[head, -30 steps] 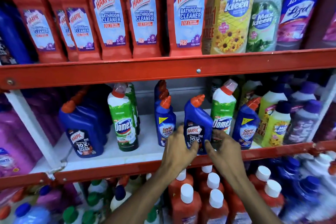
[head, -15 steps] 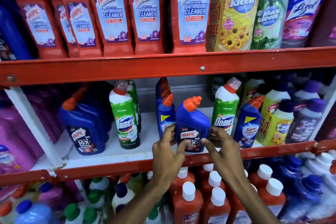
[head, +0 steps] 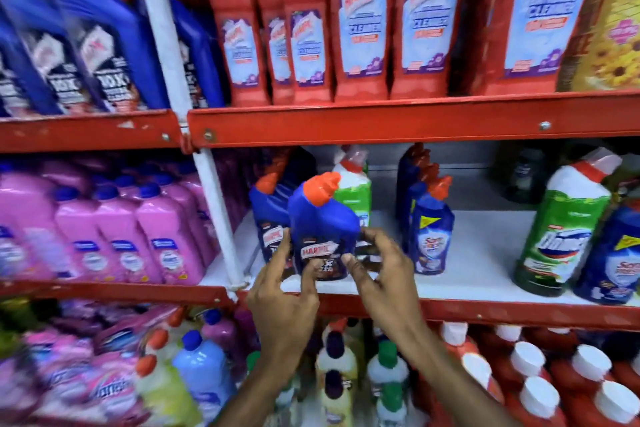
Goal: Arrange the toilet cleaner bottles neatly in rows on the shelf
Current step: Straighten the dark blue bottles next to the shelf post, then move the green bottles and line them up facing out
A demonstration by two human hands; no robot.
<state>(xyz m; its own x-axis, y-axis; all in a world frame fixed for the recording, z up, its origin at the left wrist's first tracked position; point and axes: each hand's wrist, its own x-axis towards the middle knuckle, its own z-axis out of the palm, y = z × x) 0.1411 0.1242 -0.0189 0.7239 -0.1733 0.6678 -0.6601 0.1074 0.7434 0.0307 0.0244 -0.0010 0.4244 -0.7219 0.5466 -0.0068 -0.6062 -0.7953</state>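
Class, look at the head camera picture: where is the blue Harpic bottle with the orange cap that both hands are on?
The blue Harpic bottle stands at the middle shelf's front left, between the left hand and right hand, before another Harpic bottle and a green Domex bottle.

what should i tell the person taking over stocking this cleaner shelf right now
Left hand and right hand: both on the blue Harpic bottle, upright at the middle shelf front, left end.
Behind it: another blue Harpic and a green Domex bottle.
Sani Fresh row stands mid-shelf; a Domex and a Sani Fresh sit at the right.
Done: Harpic nearly placed.
Left: seat it, then line up the right-hand bottles.
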